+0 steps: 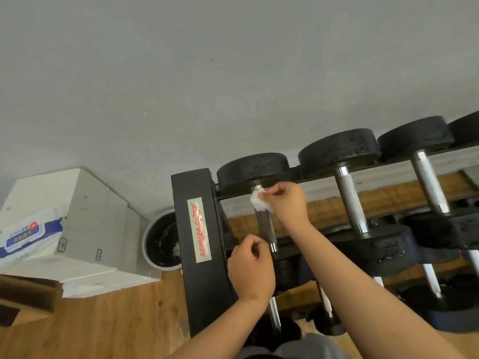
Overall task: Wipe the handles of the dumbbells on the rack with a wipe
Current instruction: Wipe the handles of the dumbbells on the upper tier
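The right hand [287, 203] pinches a white wipe [258, 200] in curled fingers against the upper end of the leftmost dumbbell's handle [265, 226], on the top tier of the black rack [197, 229]. The left hand [251, 270] is curled beside the handle's lower end; whether it grips anything cannot be told.

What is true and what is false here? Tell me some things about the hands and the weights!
1. The right hand holds a white wipe against the leftmost dumbbell's handle. True.
2. The left hand holds the wipe. False: the right hand holds it.
3. A pack of wipes lies on the white box. True.
4. The dumbbell heads are red. False: they are black.
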Motion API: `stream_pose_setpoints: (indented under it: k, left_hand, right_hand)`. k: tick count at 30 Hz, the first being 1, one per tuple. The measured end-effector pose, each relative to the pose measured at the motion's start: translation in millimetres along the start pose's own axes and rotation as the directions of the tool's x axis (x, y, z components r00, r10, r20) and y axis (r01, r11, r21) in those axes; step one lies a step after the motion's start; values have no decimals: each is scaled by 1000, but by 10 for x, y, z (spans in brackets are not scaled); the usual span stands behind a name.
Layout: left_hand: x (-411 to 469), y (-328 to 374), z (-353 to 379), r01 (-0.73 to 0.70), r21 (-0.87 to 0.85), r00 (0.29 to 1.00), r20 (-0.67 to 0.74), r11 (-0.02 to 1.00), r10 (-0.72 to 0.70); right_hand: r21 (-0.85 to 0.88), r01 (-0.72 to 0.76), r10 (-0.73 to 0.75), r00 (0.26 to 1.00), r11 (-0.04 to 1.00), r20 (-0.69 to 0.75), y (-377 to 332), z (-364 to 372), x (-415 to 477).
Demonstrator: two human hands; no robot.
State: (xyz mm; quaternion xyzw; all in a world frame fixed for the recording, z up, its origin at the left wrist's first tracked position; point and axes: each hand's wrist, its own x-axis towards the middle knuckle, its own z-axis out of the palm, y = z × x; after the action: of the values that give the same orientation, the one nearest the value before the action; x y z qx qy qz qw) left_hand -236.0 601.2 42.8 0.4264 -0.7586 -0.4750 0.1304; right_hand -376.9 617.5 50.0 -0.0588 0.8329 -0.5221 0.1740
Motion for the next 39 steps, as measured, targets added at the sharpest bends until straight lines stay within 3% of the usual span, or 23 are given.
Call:
stream_pose_setpoints:
  k: [4, 11, 17, 20, 24, 30, 33, 37, 39]
  left_hand:
    - [11, 14, 4, -12, 2, 1000, -28, 1000, 12]
    - [7, -60, 19, -23, -4, 1000, -20, 1000, 23]
    - [34, 17, -26, 57, -131, 998, 31, 990, -53]
    - [165, -32, -129, 171, -260, 973, 198, 950, -121]
    - [410, -96, -256, 144, -214, 915, 401, 966, -47]
    - [654, -230, -376, 76, -70, 899, 435, 995, -39]
    - [698, -224, -345, 89, -5, 889, 451, 996, -77]
    - [718, -186, -278, 29, 67, 945, 324, 997, -49]
    - [708, -157, -239, 120, 3, 894, 435, 993, -110]
  right_hand:
    - [31, 22, -22, 1000, 999, -1, -49, 28, 0]
    - [-287, -9, 84, 965, 958, 247, 264, -267, -355]
    - [-483, 74, 89, 948, 872, 306, 154, -297, -375]
    - [-376, 101, 14, 957, 921, 289, 200, -296, -534]
    - [-214, 128, -53, 944, 968, 327, 319, -384, -589]
    - [-39, 26, -28, 998, 999, -47, 468, -287, -838]
    - [10, 9, -8, 998, 1000, -57, 465, -293, -818]
    - [45, 3, -1, 998, 999, -63, 475, -290, -826]
    - [46, 7, -4, 997, 999, -82, 487, -295, -820]
